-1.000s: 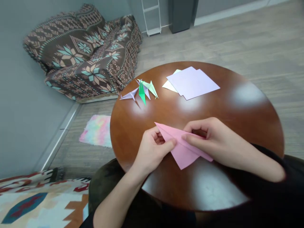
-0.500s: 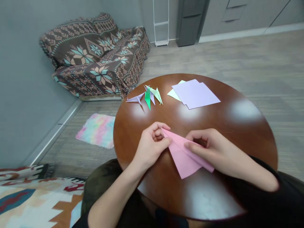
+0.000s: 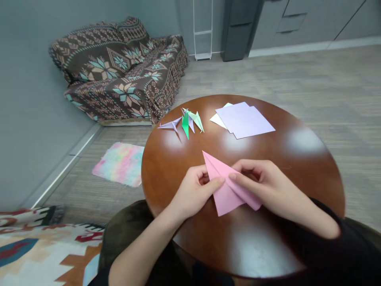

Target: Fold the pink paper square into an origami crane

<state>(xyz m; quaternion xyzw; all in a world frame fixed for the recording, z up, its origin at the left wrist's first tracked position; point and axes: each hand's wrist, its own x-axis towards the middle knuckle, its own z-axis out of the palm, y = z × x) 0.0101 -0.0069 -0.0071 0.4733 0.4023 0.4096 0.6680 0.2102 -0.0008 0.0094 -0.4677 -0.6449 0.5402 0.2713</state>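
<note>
A sheet of pink origami paper (image 3: 228,195), partly folded with a pointed tip toward the far left, is held between my two hands above the table. My left hand (image 3: 198,188) pinches its left edge, the thumb lying on top near the middle crease. On the other side my right hand (image 3: 258,178) grips the right edge, thumb on the front and fingers behind. Both hands' fingers behind the paper are partly hidden. The two thumb tips lie close to each other along the crease.
The round brown table (image 3: 166,171) carries several folded paper cranes (image 3: 185,124) at its far left. Beside them lies a stack of lilac and pale green paper sheets (image 3: 245,120). A patterned covered sofa (image 3: 125,75) and a fluffy pastel rug (image 3: 120,163) are beyond the table.
My left hand has slid down from the paper's tip to its left edge, nearer the middle. The tip now stands free, and the paper has shifted slightly left and turned.
</note>
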